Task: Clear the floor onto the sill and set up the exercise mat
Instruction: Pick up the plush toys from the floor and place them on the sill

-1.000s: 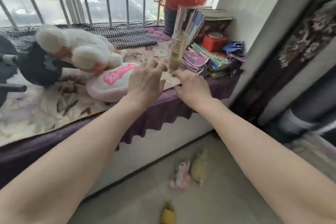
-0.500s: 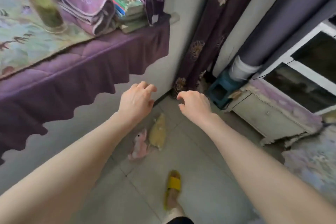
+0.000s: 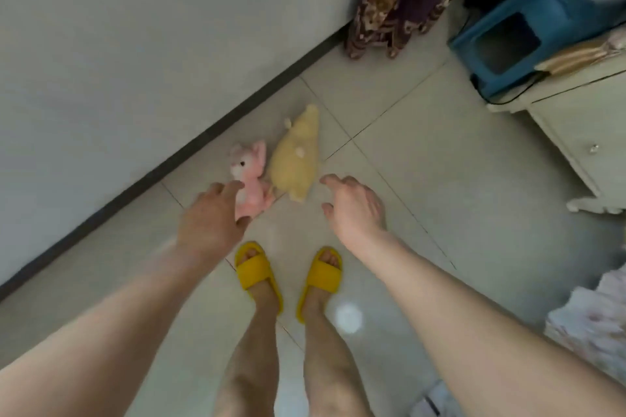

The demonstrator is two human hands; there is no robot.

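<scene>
I see two plush toys on the tiled floor (image 3: 399, 179) near the dark skirting: a pink toy (image 3: 250, 176) touching a pale yellow toy (image 3: 298, 159). Open floor lies to their right, before the cabinet (image 3: 576, 132). My left hand (image 3: 213, 217) overlaps the pink one, fingers spread, gripping nothing; my right hand (image 3: 355, 210) hovers open, empty, beside the yellow one.

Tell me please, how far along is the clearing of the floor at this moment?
Done: nothing that this view can confirm; the sill is out of frame. In hand: both hands are open and reaching down, the left hand by the pink plush toy, the right hand near the yellow plush toy. Neither toy is lifted. Left: both toys lie on the tiled floor, and no exercise mat is visible.
</scene>
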